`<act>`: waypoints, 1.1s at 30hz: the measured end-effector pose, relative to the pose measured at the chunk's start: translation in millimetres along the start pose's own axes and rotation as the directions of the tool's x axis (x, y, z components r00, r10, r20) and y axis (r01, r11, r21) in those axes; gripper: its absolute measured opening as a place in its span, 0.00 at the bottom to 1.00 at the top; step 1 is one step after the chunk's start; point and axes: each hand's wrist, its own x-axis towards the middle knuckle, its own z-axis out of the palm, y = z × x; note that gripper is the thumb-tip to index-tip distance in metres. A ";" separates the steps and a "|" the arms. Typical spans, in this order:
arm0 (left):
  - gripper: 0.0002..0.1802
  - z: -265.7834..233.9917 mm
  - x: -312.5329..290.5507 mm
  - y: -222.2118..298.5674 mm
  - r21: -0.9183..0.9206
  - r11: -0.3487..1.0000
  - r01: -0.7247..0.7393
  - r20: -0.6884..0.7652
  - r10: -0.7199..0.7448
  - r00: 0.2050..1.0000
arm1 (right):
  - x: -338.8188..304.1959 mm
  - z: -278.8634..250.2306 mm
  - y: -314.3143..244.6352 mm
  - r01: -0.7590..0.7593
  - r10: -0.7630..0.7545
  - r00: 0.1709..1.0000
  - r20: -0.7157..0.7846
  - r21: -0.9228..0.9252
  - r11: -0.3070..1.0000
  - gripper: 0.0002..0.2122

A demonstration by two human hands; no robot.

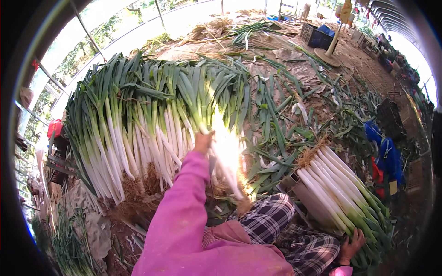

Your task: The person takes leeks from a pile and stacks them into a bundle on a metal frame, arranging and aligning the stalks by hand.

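Nearest me, my right hand rests open-fingered on the trimmed leek bundle at my right knee, which I judge finished; my left hand grips 1 leek from the big untrimmed pile beyond; most looks left to do.

Sunlight is pouring through the greenhouse's clear plastic wall. Green trimmings are littering the dirt floor, and dark crates are standing far back.
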 end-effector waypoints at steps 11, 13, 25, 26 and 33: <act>0.08 227.7 -141.8 167.1 -0.305 0.951 -0.059 0.594 0.238 0.769 | 10.4 -12.0 -10.1 0.011 -0.001 0.994 -0.114 0.089 0.996 0.24; 0.13 261.9 -210.4 183.1 -0.204 0.962 -0.179 0.774 0.270 0.572 | 7.6 -12.1 -4.9 0.001 0.012 0.992 -0.126 0.098 0.995 0.23; 0.19 393.3 -366.4 26.8 -0.277 0.339 -0.899 0.961 0.108 -0.255 | 2.9 -12.3 -0.4 0.015 0.020 0.982 -0.188 0.181 0.983 0.20; 0.18 396.7 -374.9 2.1 -0.381 0.230 -0.896 0.924 0.128 -0.360 | 3.0 -11.2 0.0 0.003 0.039 0.976 -0.212 0.192 0.981 0.19; 0.16 379.7 -385.2 -30.2 -0.335 0.075 -0.939 0.886 0.364 -0.287 | -0.3 -0.7 0.9 0.034 -0.004 0.975 -0.220 0.131 0.991 0.20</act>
